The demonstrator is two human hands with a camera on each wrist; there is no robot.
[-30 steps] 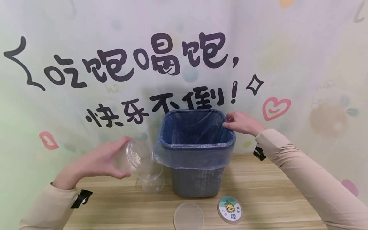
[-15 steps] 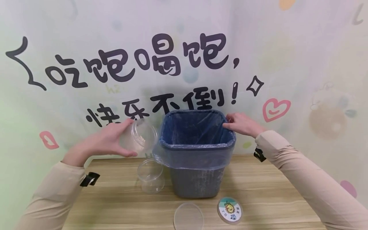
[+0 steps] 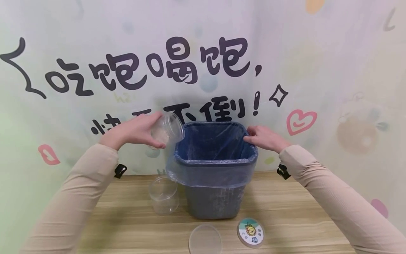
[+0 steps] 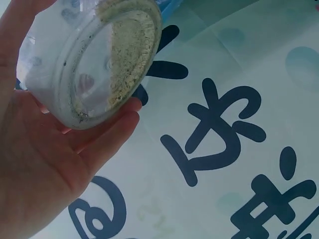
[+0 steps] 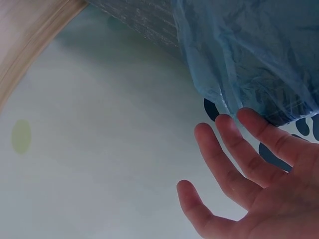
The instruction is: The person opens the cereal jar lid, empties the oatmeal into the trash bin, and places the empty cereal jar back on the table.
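My left hand (image 3: 134, 131) grips a clear plastic jar (image 3: 165, 132) tipped on its side, its mouth at the left rim of the trash can (image 3: 215, 201). In the left wrist view pale, flaky bits (image 4: 132, 57) lie against one side of the jar's bottom. A thin blue bag lines the can and folds down over its outside (image 3: 215, 176). On the can's right rim, my right hand (image 3: 264, 137) pinches the edge with its thumb over the inside. Its other fingers (image 5: 227, 174) spread loosely outside, beside the bag in the right wrist view.
Left of the can, a second clear jar (image 3: 164, 197) stands without a lid on the wooden table (image 3: 285, 211). In front lie a translucent lid (image 3: 205, 240) and a round lid with a printed flower (image 3: 250, 232). A lettered cloth (image 3: 317, 70) hangs close behind.
My left hand has raised the jar and carried it rightward from beside the can to its left rim, tipping it further toward the opening. The right hand stays on the rim.
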